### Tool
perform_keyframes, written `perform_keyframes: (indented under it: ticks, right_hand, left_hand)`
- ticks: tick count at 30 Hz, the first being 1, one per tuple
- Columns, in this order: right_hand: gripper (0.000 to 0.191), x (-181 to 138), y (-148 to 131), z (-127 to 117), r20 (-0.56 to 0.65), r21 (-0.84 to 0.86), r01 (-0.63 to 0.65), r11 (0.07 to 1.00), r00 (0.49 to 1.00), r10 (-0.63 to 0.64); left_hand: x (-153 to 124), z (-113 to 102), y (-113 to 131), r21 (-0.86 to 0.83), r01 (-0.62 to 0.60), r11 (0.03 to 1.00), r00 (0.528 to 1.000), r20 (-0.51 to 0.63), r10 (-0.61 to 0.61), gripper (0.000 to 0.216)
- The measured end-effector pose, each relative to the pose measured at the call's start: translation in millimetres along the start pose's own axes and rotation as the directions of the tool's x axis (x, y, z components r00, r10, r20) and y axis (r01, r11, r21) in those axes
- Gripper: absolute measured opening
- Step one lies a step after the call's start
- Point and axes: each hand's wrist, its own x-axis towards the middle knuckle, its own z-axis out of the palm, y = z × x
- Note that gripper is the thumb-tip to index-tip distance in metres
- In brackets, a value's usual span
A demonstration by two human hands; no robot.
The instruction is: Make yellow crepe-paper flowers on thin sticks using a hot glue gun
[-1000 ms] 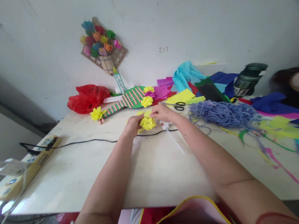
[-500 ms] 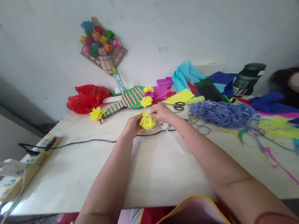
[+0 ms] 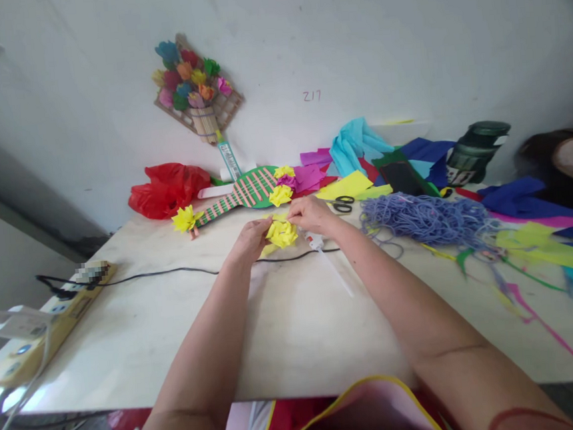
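Observation:
Both my hands meet over the middle of the table on a crumpled yellow paper flower. My left hand pinches its left side, fingers closed on the paper. My right hand pinches its upper right edge. Just behind it lies a green paddle-shaped woven piece with yellow and purple paper flowers on it, and one more yellow flower at its handle end. A white glue gun lies under my right wrist.
Black scissors, a heap of blue-purple yarn and loose coloured paper sheets fill the right side. A red bag sits at the back left. A power strip and black cable lie left. A flower plaque leans on the wall.
The flower and both hands have shifted very slightly; my fingers keep working the yellow paper. Nothing else has moved.

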Motion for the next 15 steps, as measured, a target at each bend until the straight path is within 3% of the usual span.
perform_keyframes:
  ticks: [7,15]
  right_hand:
    - [0.021,0,2,0,0.038,0.061,0.009,0.998,0.999,-0.011]
    - [0.021,-4,12,0,0.053,0.082,0.012,0.997,0.998,-0.016]
  left_hand:
    - [-1,-9,5,0.1,-0.111,0.989,0.994,0.003,0.111,0.037]
    - [5,-10,-2,0.198,-0.164,0.966,0.986,0.051,0.156,0.039]
